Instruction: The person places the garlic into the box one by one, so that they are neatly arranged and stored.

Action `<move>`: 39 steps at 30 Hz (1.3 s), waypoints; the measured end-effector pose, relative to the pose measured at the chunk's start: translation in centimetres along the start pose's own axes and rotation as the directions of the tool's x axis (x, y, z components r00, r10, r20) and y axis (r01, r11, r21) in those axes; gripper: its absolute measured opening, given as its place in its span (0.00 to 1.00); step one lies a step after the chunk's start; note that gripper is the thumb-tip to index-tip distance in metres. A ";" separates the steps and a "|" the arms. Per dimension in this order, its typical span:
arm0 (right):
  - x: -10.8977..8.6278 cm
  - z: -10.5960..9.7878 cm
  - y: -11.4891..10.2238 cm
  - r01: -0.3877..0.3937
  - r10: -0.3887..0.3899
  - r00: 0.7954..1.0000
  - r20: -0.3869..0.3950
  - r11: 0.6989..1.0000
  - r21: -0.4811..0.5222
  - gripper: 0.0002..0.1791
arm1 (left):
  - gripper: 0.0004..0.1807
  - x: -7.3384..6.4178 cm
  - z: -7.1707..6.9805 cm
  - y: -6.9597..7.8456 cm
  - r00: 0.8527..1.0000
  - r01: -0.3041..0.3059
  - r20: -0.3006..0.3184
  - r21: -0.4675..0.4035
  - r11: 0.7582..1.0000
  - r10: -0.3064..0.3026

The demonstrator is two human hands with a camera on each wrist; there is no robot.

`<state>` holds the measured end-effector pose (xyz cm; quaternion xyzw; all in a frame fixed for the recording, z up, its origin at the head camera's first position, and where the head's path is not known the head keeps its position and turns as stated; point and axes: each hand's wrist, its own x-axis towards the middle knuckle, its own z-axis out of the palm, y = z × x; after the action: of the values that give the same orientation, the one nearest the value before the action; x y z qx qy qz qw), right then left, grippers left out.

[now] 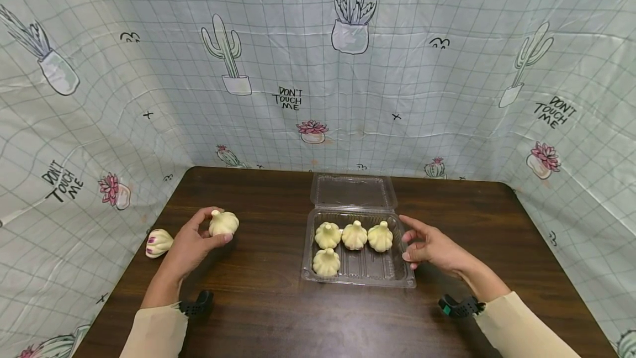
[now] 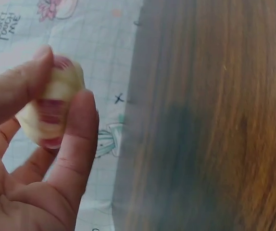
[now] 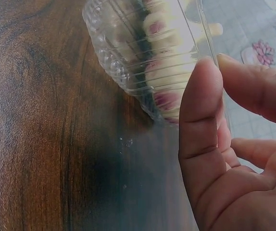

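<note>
Left hand (image 1: 191,245): held a garlic bulb (image 1: 223,224) between thumb and fingers, over the left part of the table (image 1: 268,314).
Right hand (image 1: 434,245): thumb and finger pinched the right edge of the clear container (image 1: 356,280).
Back row: three of the four pale bulbs (image 1: 354,235) sat side by side across the container; the fourth stood at front left.
Front row: the ribbed floor (image 1: 367,265) showed from the middle to the right corner, room to set something down.
Lid (image 1: 354,191): lay folded open behind the container, reaching close to the table's back edge.
Loose bulb (image 1: 158,243): lay at the table's left edge, just beside the left wrist; whether it overhung could not be told.
Tabletop: brown wood stretched between left hand and container, and in front of both.
Curtain (image 1: 397,82): rose along the back and both sides, bounding movement there.
</note>
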<state>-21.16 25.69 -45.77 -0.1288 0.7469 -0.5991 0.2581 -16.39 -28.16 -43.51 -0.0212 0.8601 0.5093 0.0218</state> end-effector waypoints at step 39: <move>0.1 0.0 0.0 -0.008 0.008 1.000 -0.009 1.000 0.000 0.55 | 0.25 0.2 4.9 8.7 0.996 -0.050 0.061 -0.242 0.969 0.066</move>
<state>-21.22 25.68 -45.75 -0.1230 0.7485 -0.5987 0.2573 -17.02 -19.65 -38.29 0.0190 0.7911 0.6105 0.0338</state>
